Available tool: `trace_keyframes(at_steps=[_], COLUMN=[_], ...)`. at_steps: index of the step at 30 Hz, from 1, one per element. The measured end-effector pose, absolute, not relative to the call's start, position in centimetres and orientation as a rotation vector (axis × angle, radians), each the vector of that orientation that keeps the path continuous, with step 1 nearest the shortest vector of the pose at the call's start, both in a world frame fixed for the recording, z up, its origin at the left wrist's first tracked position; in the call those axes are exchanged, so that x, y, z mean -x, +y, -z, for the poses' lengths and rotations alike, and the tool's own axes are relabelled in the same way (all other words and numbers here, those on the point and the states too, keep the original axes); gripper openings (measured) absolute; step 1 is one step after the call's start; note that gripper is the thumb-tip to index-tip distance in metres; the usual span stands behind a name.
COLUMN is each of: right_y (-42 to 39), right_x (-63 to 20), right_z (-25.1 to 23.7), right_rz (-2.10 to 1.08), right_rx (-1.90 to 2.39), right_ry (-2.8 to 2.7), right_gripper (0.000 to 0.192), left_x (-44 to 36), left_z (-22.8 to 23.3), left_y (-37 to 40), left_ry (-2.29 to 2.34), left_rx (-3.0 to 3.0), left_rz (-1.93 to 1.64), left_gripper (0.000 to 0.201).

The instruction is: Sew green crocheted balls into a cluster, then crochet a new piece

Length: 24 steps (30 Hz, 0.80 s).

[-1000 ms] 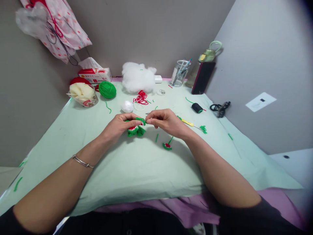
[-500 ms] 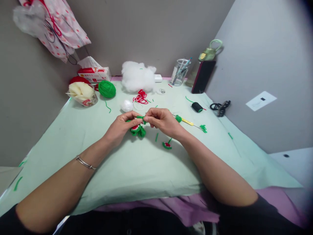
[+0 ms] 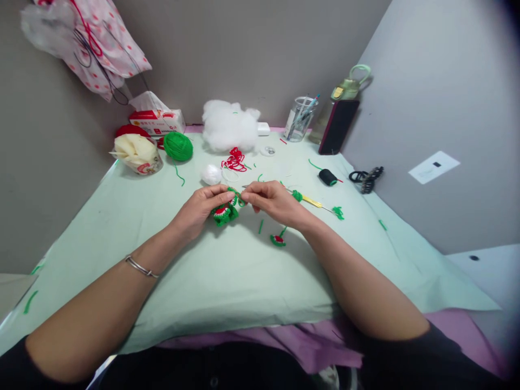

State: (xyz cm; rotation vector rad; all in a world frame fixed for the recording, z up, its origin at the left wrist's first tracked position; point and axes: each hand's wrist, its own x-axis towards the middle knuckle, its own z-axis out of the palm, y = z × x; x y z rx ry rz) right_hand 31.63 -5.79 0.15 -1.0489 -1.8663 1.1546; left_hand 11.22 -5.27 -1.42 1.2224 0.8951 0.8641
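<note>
My left hand [image 3: 202, 205] grips a small green and red crochet piece [image 3: 223, 213] just above the pale green cloth [image 3: 227, 271]. My right hand [image 3: 273, 201] pinches a thin metal needle [image 3: 245, 188] at the piece's upper edge, fingers closed, touching the green yarn there. A second small green and red crochet piece [image 3: 278, 240] lies on the cloth under my right wrist. A yellow-handled crochet hook [image 3: 312, 202] lies just right of my right hand, with green yarn scraps [image 3: 337, 213] at its end.
At the back stand a green yarn ball [image 3: 177, 146], white stuffing [image 3: 227, 125], a tissue box [image 3: 156, 120], a bowl of cream yarn [image 3: 137, 153], a pen jar [image 3: 299, 120], a bottle [image 3: 343, 92] and a dark phone [image 3: 338, 128]. Red thread [image 3: 234, 160], a black spool [image 3: 327, 177] and a hair clip [image 3: 367, 180] lie nearby.
The crochet piece has turned slightly in my left hand, and my right hand has shifted a little at its upper edge. Both hands stay in the same place.
</note>
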Motion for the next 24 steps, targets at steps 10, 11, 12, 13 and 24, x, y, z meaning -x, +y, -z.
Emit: trace_keyframes(at_steps=[10, 11, 12, 13, 24], right_y=[-5.9, -6.0, -6.1, -6.2, -5.3], right_x=[-32.1, -32.0, -31.8, -31.6, -32.0], right_z=[-0.7, -0.7, -0.8, -0.8, 0.1], right_rz=[-1.394, -1.398, -1.386, -1.356, -1.518], right_rx=[0.984, 0.981, 0.984, 0.995, 1.020], right_ry=[-1.702, -1.709, -1.721, -1.725, -1.493], right_gripper=[0.023, 0.022, 0.019, 0.017, 0.028], left_x=[-11.0, -11.0, -11.0, -11.1, -11.1], left_z=[1.8, 1.9, 2.0, 2.0, 1.7], left_y=[-5.3, -5.3, -5.3, -5.3, -5.5], left_ry=[0.935, 0.936, 0.935, 0.932, 0.855], left_rx=[-1.378, -1.379, -1.378, -1.373, -1.399], left_rz=[-0.641, -0.634, -0.630, -0.625, -0.605], left_gripper=[0.030, 0.030, 0.030, 0.030, 0.029])
